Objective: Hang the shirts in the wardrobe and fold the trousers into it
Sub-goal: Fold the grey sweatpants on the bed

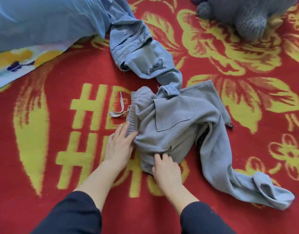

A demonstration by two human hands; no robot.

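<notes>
Bunched mid-frame on the red blanket point(44, 149): grey trousers point(175, 119), long leg trailing to lower right. At their left edge, left hand point(119, 147) flat against the waistband point(132, 120); at the near edge, right hand point(166, 169), fingers point(159, 157) bent, grip unclear.

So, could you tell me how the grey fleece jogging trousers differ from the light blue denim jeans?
The grey fleece jogging trousers have an elastic waistband and a drawstring; the light blue denim jeans show a ripped patch. The jogging trousers lie bunched under the left hand and right hand; the jeans lie farther away, untouched. Both lie unfolded on the red and yellow blanket.
</notes>
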